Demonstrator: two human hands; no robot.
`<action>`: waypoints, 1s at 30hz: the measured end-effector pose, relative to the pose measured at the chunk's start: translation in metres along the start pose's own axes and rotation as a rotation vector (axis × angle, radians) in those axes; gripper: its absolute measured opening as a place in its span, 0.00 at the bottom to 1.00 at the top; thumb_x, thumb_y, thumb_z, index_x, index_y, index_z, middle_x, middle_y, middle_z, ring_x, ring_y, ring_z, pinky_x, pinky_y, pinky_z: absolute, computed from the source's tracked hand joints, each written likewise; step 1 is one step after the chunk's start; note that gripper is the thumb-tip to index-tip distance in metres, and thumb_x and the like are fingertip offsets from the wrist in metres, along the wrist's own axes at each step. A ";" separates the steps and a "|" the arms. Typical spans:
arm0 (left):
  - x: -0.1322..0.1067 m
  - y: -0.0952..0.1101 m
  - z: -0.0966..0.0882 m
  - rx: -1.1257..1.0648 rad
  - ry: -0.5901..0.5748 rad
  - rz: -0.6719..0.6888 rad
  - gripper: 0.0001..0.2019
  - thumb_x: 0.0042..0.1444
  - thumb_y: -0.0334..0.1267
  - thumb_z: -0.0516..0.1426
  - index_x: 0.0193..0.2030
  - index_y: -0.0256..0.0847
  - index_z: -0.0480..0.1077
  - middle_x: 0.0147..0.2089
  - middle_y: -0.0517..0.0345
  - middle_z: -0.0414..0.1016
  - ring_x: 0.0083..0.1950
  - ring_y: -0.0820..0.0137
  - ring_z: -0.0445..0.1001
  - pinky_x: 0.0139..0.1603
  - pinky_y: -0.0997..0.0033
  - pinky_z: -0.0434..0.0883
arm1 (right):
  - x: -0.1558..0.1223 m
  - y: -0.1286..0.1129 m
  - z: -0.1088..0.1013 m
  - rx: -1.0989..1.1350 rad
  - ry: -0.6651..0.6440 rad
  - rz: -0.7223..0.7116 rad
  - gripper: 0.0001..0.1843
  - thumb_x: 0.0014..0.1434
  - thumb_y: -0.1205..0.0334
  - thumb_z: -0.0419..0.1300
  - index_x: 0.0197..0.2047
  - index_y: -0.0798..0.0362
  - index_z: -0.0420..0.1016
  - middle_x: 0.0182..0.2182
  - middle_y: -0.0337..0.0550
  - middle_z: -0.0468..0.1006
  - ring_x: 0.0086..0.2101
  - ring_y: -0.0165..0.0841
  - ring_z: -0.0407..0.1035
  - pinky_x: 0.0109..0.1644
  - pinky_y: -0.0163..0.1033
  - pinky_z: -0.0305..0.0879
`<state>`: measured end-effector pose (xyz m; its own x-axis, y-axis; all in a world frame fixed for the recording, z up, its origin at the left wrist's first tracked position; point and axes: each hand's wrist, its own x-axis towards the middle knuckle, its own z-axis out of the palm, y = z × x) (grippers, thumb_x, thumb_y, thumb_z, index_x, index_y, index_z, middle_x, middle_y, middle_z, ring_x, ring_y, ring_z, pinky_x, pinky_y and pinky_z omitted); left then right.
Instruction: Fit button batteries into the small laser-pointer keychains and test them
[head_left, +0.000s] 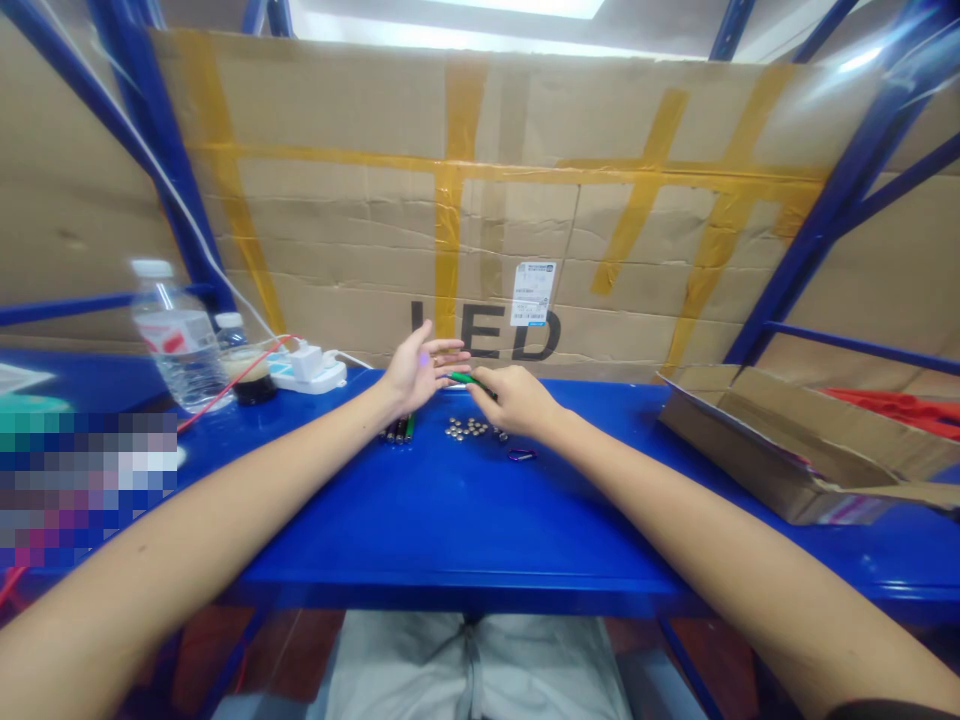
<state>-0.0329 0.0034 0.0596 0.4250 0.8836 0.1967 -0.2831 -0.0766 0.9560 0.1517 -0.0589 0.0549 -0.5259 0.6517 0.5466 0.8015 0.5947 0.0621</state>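
My right hand (517, 398) is closed around a slim green flashlight (460, 378), its front end pointing at my left palm. My left hand (424, 368) is open with the palm turned toward the light and the fingers stretched out. A small violet spot of light shows on that palm. Beneath my hands, several small silver button cells (466, 429) lie loose on the blue table (450, 520). Several dark and green tubes (399, 430) lie side by side below my left wrist, partly hidden by it. A purple carabiner (522, 455) rests just below my right hand.
An open cardboard box (795, 450) stands at the right, with red material (900, 410) behind it. At the left are a water bottle (180, 340), a smaller bottle of dark liquid (247, 365) and a white power strip (309, 370). Taped cardboard (360, 220) rises behind the table.
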 end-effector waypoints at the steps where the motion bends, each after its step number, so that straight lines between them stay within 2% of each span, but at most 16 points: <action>1: 0.000 0.000 0.000 -0.007 -0.006 -0.004 0.33 0.60 0.64 0.44 0.48 0.35 0.72 0.54 0.36 0.76 0.53 0.52 0.76 0.49 0.53 0.74 | 0.000 0.000 0.000 -0.002 -0.001 0.004 0.16 0.68 0.59 0.49 0.50 0.56 0.75 0.35 0.49 0.82 0.31 0.36 0.72 0.34 0.37 0.56; 7: -0.001 0.001 -0.002 0.025 -0.056 0.014 0.36 0.59 0.66 0.42 0.50 0.35 0.73 0.54 0.35 0.76 0.54 0.50 0.76 0.48 0.51 0.74 | -0.001 0.003 0.003 -0.029 -0.046 -0.003 0.14 0.65 0.61 0.51 0.49 0.57 0.72 0.36 0.51 0.81 0.30 0.37 0.72 0.33 0.38 0.56; 14: -0.003 0.003 -0.005 -0.043 -0.169 -0.007 0.37 0.60 0.66 0.42 0.51 0.33 0.73 0.56 0.33 0.75 0.57 0.48 0.74 0.53 0.50 0.72 | -0.002 0.005 0.003 -0.042 -0.051 -0.043 0.15 0.65 0.61 0.52 0.50 0.56 0.73 0.36 0.51 0.82 0.31 0.37 0.73 0.34 0.38 0.56; 18: -0.003 0.003 -0.006 -0.010 -0.164 -0.019 0.37 0.60 0.65 0.42 0.50 0.33 0.74 0.57 0.33 0.75 0.56 0.49 0.75 0.50 0.51 0.73 | -0.002 -0.001 -0.003 -0.054 -0.054 -0.040 0.18 0.65 0.61 0.53 0.54 0.55 0.74 0.35 0.49 0.82 0.30 0.37 0.72 0.35 0.38 0.57; 21: -0.003 0.003 -0.006 0.000 -0.164 -0.021 0.37 0.60 0.65 0.43 0.51 0.32 0.73 0.55 0.32 0.75 0.55 0.49 0.75 0.49 0.51 0.74 | -0.001 -0.004 -0.005 -0.074 -0.062 -0.014 0.18 0.65 0.61 0.52 0.53 0.55 0.75 0.35 0.50 0.82 0.30 0.37 0.72 0.34 0.38 0.57; 25: -0.003 0.003 -0.007 -0.013 -0.155 -0.031 0.37 0.59 0.66 0.43 0.51 0.33 0.73 0.54 0.32 0.76 0.55 0.48 0.75 0.52 0.49 0.73 | -0.001 -0.004 -0.005 -0.084 -0.085 0.015 0.17 0.65 0.61 0.52 0.51 0.57 0.76 0.34 0.51 0.82 0.29 0.38 0.72 0.33 0.38 0.56; 30: -0.004 0.005 -0.006 -0.053 -0.140 -0.039 0.36 0.59 0.66 0.45 0.50 0.33 0.74 0.52 0.33 0.77 0.54 0.48 0.76 0.54 0.48 0.71 | -0.002 -0.002 -0.004 -0.064 -0.070 -0.016 0.18 0.66 0.61 0.51 0.54 0.56 0.74 0.35 0.49 0.82 0.29 0.37 0.72 0.33 0.38 0.55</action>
<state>-0.0411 0.0026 0.0624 0.5510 0.8121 0.1919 -0.3076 -0.0161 0.9514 0.1521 -0.0635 0.0571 -0.5553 0.6749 0.4860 0.8084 0.5752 0.1248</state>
